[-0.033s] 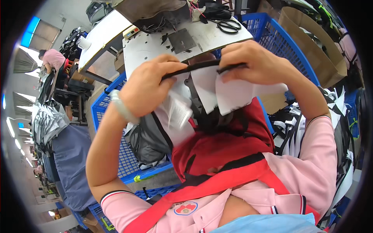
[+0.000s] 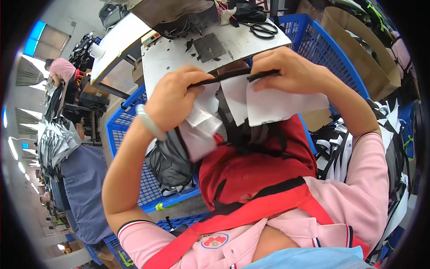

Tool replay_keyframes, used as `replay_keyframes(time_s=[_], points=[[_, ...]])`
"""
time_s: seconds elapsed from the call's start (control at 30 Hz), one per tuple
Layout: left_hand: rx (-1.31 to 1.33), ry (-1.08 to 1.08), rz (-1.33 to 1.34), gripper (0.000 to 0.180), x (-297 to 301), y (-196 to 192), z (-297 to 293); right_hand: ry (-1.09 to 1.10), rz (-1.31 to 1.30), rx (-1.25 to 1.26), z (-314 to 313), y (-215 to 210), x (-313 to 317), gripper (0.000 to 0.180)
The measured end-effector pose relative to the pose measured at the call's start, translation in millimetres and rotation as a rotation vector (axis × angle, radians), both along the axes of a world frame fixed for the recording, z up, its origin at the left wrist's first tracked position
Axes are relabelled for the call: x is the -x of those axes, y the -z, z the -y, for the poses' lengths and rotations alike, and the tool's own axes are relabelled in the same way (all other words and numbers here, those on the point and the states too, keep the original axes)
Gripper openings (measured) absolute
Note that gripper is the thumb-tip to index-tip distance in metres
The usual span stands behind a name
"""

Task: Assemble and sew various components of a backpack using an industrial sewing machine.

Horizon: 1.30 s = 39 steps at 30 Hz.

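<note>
Between my hands, above my lap, stretches a black-edged fabric piece [image 2: 233, 74] with white panels hanging from it. My left hand [image 2: 172, 96] is closed on one end of its black edge, thumb below and fingers above. My right hand [image 2: 286, 71] pinches the edge farther right, thumb under it. A white panel [image 2: 268, 107] hangs below my right hand. Under my left hand dangles a crumpled whitish flap [image 2: 204, 119], slightly blurred. Dark straps and fabric [image 2: 255, 139] lie behind the panels, over my red apron [image 2: 251, 175].
Ahead stands a white worktable [image 2: 174, 58] with a machine, a metal plate [image 2: 208, 48], black scraps and black-handled scissors [image 2: 263, 30]. Blue plastic baskets [image 2: 150, 179] flank my lap; grey fabric [image 2: 170, 163] fills the left one. A large cardboard box [image 2: 358, 54] stands right. Someone works far left.
The fabric piece has shifted slightly left, with my right hand moving a little that way. The hanging white panels have swung and risen slightly. Both hands keep their hold.
</note>
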<state>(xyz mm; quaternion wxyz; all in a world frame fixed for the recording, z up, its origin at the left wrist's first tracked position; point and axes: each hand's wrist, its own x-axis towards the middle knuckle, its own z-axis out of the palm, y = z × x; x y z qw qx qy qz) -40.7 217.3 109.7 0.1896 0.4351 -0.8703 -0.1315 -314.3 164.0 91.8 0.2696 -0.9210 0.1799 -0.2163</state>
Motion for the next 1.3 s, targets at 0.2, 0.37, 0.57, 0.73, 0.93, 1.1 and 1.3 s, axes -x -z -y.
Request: replay_keyframes(time_s=[0.2, 0.37, 0.57, 0.73, 0.93, 1.1, 1.3], points=[[-0.543, -0.188, -0.525, 0.021, -11.9, 55.9, 42.3, 0.189, 0.095, -0.146, 33.9, 21.3, -4.7, 0.024], [-0.768, -0.343, -0.829, 0.022, -13.9, 69.5, 69.4, 0.234, -0.128, -0.262, 79.5, 39.9, -11.1, 0.034], [-0.783, -0.416, -0.995, 0.029, -26.5, 84.9, 109.4, 0.297, -0.164, -0.354, 124.5, 42.4, -32.0, 0.039], [-0.796, -0.393, -0.987, 0.031, -40.5, 93.9, 144.8, 0.369, -0.180, -0.382, 153.9, 51.0, -44.4, 0.048], [-0.805, -0.398, -1.015, 0.033, -45.7, 104.8, 175.2, 0.440, -0.060, -0.345, 181.8, 76.2, -49.7, 0.051], [-0.825, -0.380, -1.033, 0.032, -48.9, 111.4, 186.8, 0.529, -0.025, -0.337, 184.2, 79.2, -51.3, 0.052], [-0.817, -0.395, -1.072, 0.033, -48.0, 114.9, 190.4, 0.426, -0.085, -0.428, 193.0, 75.7, -51.0, 0.049]])
